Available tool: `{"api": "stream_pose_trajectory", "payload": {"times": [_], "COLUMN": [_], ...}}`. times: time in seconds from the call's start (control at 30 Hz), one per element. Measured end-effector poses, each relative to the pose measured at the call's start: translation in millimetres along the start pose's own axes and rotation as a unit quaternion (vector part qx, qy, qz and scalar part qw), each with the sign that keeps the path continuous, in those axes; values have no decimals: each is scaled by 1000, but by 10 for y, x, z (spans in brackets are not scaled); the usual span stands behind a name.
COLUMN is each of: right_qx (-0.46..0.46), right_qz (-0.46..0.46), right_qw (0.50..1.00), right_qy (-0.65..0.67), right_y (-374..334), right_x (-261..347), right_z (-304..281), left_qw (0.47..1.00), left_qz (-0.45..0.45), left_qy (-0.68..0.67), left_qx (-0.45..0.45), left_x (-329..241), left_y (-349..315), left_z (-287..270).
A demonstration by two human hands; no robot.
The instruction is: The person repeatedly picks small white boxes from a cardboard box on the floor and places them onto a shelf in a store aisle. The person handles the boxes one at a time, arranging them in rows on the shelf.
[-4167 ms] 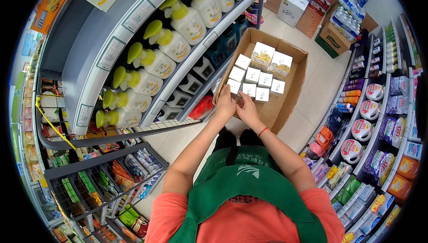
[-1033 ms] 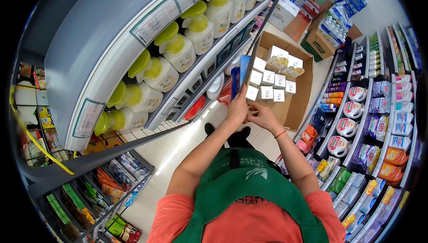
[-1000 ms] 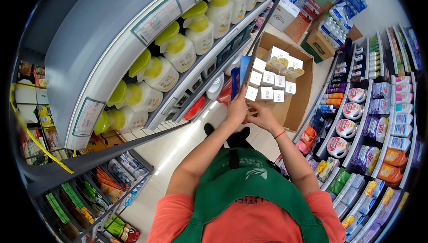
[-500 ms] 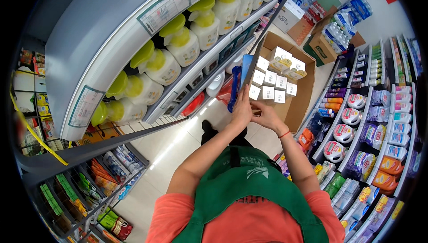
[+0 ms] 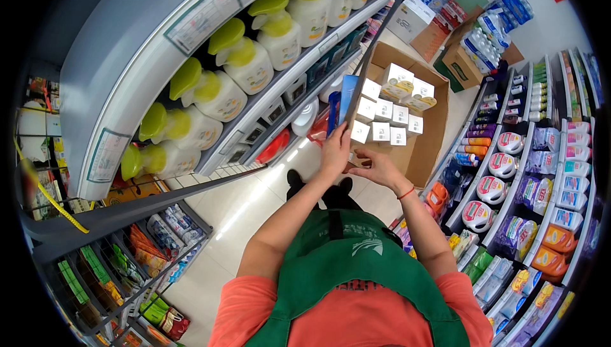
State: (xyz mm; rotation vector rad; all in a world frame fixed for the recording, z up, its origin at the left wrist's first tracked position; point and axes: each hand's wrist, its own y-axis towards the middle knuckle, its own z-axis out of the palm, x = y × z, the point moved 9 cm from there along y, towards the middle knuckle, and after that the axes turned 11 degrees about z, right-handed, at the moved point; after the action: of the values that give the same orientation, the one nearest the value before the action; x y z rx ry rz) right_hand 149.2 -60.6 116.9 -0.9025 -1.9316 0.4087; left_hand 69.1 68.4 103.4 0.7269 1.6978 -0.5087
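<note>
Head view. The carton (image 5: 417, 156) sits ahead of the person, on the far side of both hands and right of the shelf (image 5: 137, 124). Its top is open, exposing the boxes (image 5: 384, 109). These stand close together toward the left, probably so that each braces the next; two larger ones (image 5: 398, 78) stand at the far side. The right part of the carton is bare.

The left hand (image 5: 336, 148) lies at the carton's near-left corner, fingers extended and close together, presumably to steady it. The right hand (image 5: 377, 166) is just to the right, fingers bent and turned left toward the other hand. Whether either hand grips anything cannot be told: the palms are hidden, and the gap between the hands is too small to read.

The bottles (image 5: 277, 40) stand in a row on the shelf, pumps turned toward the aisle, presumably for display. A dark bar (image 5: 396, 6) crosses in front of the carton's left edge and partly hides it. The blue item (image 5: 348, 96) beside it is partly covered; its kind is unclear. The carton's support is not visible.
</note>
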Motion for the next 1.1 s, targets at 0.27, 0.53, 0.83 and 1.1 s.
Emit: {"api": "stream_pose_trajectory", "payload": {"times": [0.27,0.53,0.83,1.1], "right_qx": [5,-66,-126,-129], "right_qz": [-7,4,-9,-49], "right_qw": [999,986,984,981], "right_qy": [47,152,128,139], "right_y": [-112,-241,-365,-345], "right_x": [-144,-270,-403,-190], "right_z": [-135,-599,-920,-1075], "left_qw": [988,967,983,999], "left_qz": [-101,-184,-159,-16], "left_qy": [-110,-173,-86,37], "left_qx": [-30,-14,-23,-12], "left_x": [531,530,194,-192], "left_y": [18,76,236,377], "left_z": [15,92,-25,-81]}}
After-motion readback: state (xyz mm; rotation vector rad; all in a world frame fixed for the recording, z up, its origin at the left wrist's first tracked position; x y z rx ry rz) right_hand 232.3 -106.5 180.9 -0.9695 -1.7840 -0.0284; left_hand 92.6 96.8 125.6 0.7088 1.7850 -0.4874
